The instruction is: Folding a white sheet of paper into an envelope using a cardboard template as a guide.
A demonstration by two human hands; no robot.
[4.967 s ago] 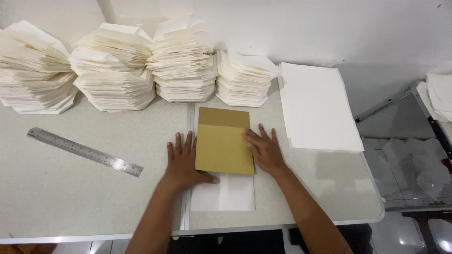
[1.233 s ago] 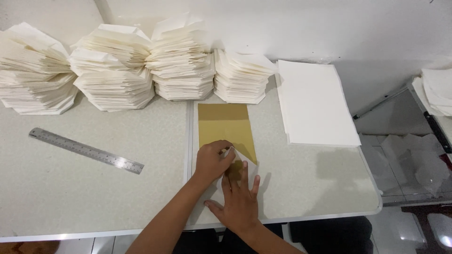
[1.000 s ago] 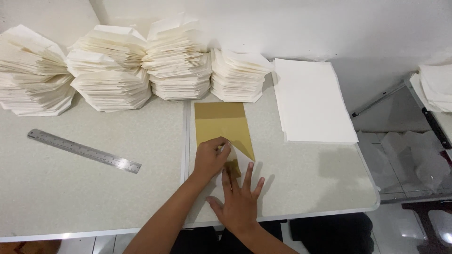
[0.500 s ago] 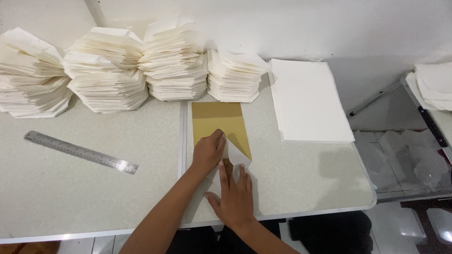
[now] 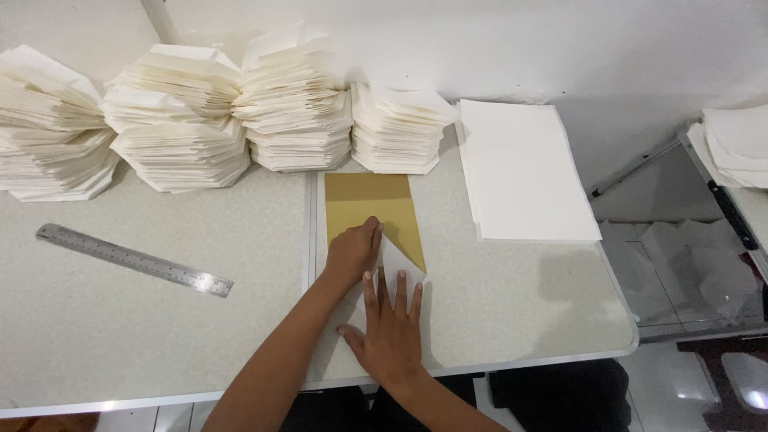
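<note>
On the grey table (image 5: 512, 296), left hand (image 5: 352, 252) and right hand (image 5: 392, 332) flat, grips apart, hiding folded gold paper's (image 5: 372, 212) lower edge

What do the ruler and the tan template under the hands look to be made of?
Ruler: likely steel, with a grey metallic sheen and fine graduations. Template: probably matte cardboard, flat, stiff-looking and tan; the left hand presses on it.

White wall (image 5: 560, 48), speckled grey table (image 5: 160, 336), tiled floor (image 5: 680, 384), soft light
</note>
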